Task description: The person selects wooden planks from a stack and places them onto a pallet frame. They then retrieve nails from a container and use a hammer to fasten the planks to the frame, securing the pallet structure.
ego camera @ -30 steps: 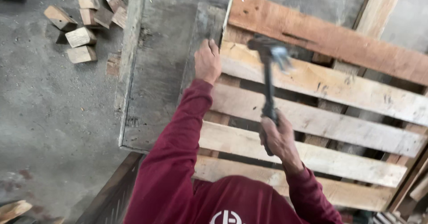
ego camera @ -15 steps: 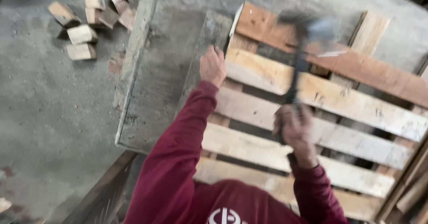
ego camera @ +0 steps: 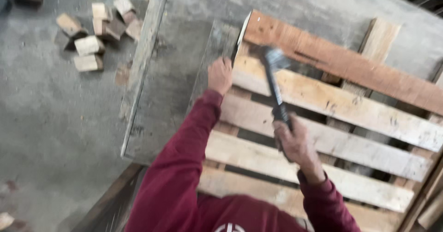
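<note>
Grey concrete floor point(ego camera: 50, 135) all over the left of the frame, with a little heap of wood blocks point(ego camera: 99, 36) scattered in the upper left. Moving right, there's a grey worktable point(ego camera: 184, 75) with a wooden pallet point(ego camera: 341, 107) lying on it, filling the middle and right of the shot. The left hand point(ego camera: 220, 75) sits at the pallet's left edge, fingers together and pressed against the wood, dark red sleeve running down to the bottom. Just right of it, the right hand point(ego camera: 293, 139) is wrapped tight round the handle of a hammer point(ego camera: 276, 82), whose blurry head is over the slats near the top of the pallet.
</note>
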